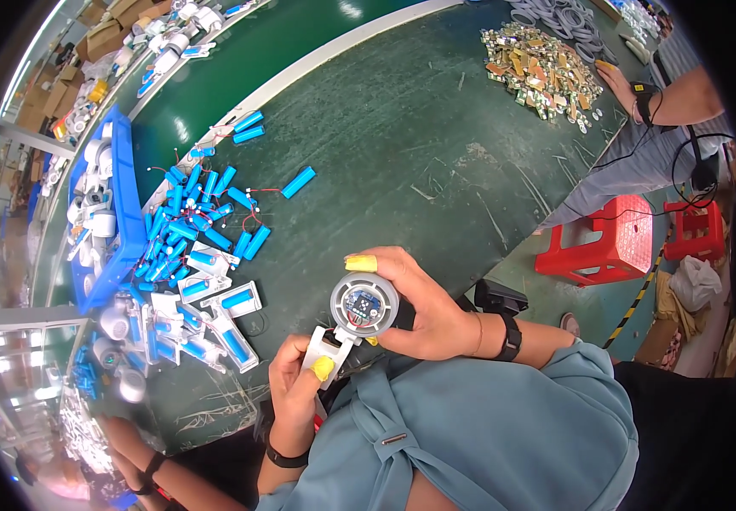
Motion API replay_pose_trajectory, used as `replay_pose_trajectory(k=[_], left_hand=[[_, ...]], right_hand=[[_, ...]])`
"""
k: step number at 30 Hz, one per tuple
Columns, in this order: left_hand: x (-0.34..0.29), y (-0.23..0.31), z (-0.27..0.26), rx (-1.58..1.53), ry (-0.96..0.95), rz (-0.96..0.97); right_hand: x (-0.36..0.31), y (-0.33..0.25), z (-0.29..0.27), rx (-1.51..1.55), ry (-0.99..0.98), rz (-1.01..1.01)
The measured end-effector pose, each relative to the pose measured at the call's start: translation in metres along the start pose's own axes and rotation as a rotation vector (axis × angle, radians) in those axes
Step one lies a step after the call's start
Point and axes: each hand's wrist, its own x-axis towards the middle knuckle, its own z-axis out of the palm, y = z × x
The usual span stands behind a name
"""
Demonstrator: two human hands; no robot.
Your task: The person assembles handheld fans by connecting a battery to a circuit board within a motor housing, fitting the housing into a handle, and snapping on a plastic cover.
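Observation:
Between my hands, near the table's front edge, is a white device with a round grey-rimmed head (364,281). Inside the head's ring a blue circuit board and thin red wires show. My right hand (423,311) wraps around the head's right side, thumb below and fingers above. The white handle piece (320,347) joins the head at its lower left. Closed on that piece is my left hand (293,392), its yellow-covered thumb pressed on top. Yellow covering also shows on a right fingertip. To the left lie white housings (233,339) with blue cells in them.
A heap of blue wired battery cells (185,217) lies left, beside a blue bin (135,200) of white parts. Far right are piled circuit boards (538,72) and grey rings (568,25). A co-worker's hand (615,85) rests there; another person's arm (168,473) is lower left. Red stools (610,238) stand right.

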Motion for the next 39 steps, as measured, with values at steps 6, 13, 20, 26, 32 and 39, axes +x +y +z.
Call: replay_pose_trajectory(k=[6,13,20,26,32,39], left_hand=[[0.001,0.002,0.002,0.007,0.002,-0.008],[0.002,0.004,0.002,-0.017,0.000,-0.010],[-0.002,0.004,0.003,-0.035,0.002,-0.018],[-0.003,0.004,0.007,-0.036,-0.002,-0.052],[0.002,0.010,0.002,-0.176,-0.061,-0.062],[0.011,0.025,-0.020,-0.315,-0.437,-0.329]], right_hand=[[0.001,0.001,-0.001,-0.013,-0.003,-0.002],[0.002,0.002,-0.001,-0.017,-0.004,-0.007],[-0.001,0.001,0.001,0.008,-0.005,0.006],[-0.004,0.001,-0.001,0.001,0.001,0.009],[0.004,0.005,-0.004,0.051,-0.015,0.045],[0.021,-0.017,0.002,0.083,-0.363,0.189]])
